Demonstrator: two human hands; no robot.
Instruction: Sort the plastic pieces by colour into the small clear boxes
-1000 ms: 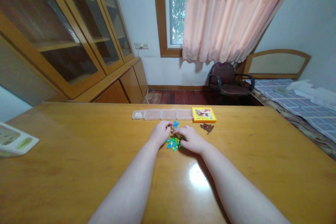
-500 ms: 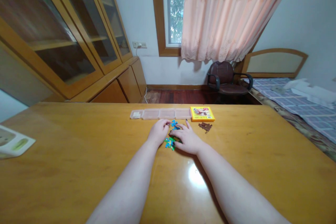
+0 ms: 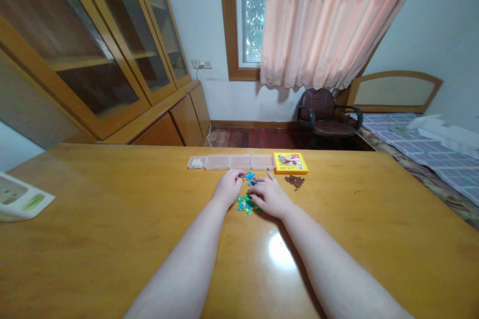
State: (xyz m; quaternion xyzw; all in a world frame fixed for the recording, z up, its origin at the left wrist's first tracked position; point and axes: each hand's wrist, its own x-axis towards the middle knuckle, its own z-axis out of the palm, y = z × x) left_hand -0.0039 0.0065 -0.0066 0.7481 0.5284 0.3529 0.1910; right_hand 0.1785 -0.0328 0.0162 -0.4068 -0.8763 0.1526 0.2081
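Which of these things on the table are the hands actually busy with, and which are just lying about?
In hand: the blue and green pieces, touched by the left hand and right hand; probably the clear compartment tray just beyond.
Lying about: brown pieces, yellow box, white item at the left table edge, chair.

Head camera looks forward-down across the table (image 3: 112,219) at coloured pieces (image 3: 245,204).
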